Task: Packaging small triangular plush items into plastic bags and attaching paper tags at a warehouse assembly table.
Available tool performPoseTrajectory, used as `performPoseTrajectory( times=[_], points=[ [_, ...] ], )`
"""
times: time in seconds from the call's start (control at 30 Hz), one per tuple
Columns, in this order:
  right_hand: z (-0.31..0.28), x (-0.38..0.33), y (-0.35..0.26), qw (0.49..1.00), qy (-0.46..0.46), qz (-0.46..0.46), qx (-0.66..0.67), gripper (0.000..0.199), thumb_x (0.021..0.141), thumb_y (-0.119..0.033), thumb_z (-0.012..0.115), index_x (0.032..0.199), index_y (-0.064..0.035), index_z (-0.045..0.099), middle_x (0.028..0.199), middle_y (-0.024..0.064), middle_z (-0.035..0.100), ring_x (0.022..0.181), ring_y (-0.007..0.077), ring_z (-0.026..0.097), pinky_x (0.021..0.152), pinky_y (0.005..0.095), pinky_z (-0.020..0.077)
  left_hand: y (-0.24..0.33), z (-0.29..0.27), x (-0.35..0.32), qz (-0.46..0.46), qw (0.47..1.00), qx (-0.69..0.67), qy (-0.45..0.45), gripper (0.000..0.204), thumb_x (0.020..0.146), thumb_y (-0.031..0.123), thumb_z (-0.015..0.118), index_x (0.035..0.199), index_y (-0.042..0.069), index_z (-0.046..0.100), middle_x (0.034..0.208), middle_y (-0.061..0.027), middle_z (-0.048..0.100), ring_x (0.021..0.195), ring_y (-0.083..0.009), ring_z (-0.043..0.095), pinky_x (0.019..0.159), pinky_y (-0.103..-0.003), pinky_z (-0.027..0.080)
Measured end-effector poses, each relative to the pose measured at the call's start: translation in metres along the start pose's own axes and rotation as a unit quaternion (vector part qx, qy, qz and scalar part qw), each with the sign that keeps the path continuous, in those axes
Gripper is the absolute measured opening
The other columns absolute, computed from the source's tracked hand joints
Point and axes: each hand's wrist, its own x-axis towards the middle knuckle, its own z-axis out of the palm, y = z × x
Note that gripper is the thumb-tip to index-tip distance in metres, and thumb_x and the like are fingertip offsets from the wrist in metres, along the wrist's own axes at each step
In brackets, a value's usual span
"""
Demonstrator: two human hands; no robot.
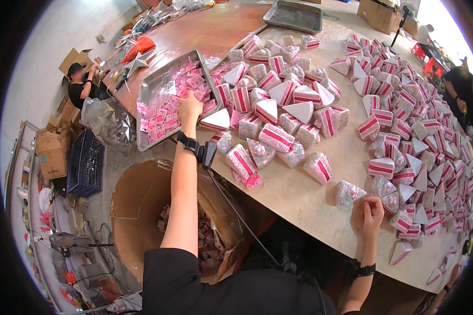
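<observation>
My left hand (188, 109) reaches into a metal tray (145, 137) full of small pink packets (168, 94) and rests on them; whether it grips any I cannot tell. My right hand (372, 212) lies on the wooden table (310, 205) with its fingers curled, touching a wedge-shaped cake slice toy with sprinkles (348, 192). Several more wedge slices with red and white stripes (278, 105) are heaped across the table between and beyond both hands. A black band with a cable sits on each wrist.
A large open cardboard box (142, 210) with packets inside stands below the table at my left. An empty metal tray (293, 16) sits at the far edge. A person (81, 84) sits at far left, others stand at far right (460, 86). A black crate (86, 163) is on the floor.
</observation>
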Motion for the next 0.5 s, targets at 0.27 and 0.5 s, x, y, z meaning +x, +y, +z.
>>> performPoseTrajectory(
  times=[0.27, 0.5],
  points=[
    [-0.003, -0.003, 0.003, 1.000, 0.005, -0.003, -0.020, 0.004, 0.095, -0.001, 0.053, 0.098, -0.0039, 0.055, 0.076, -0.0030, 0.053, 0.059, 0.0018, 0.045, 0.051, 0.0176, 0.0334, -0.009, -0.019, -0.015, 0.082, 0.968, -0.094, 0.217, 0.038, 0.087, 0.014, 0.054, 0.117, -0.004, 0.039, 0.121, -0.0279, 0.042, 0.112, -0.0494, 0.050, 0.094, -0.060, 0.040],
    [-0.014, -0.006, 0.017, 0.998, 0.020, -0.044, -0.051, 0.003, 0.093, -0.001, 0.055, 0.094, -0.0024, 0.057, 0.078, -0.0023, 0.054, 0.063, 0.0038, 0.047, 0.055, 0.0181, 0.0357, 0.026, -0.074, -0.073, 0.192, 0.877, -0.417, 0.143, 0.044, 0.086, 0.013, 0.054, 0.122, -0.008, 0.040, 0.121, -0.0272, 0.047, 0.112, -0.0350, 0.050, 0.099, -0.042, 0.038]
  ],
)
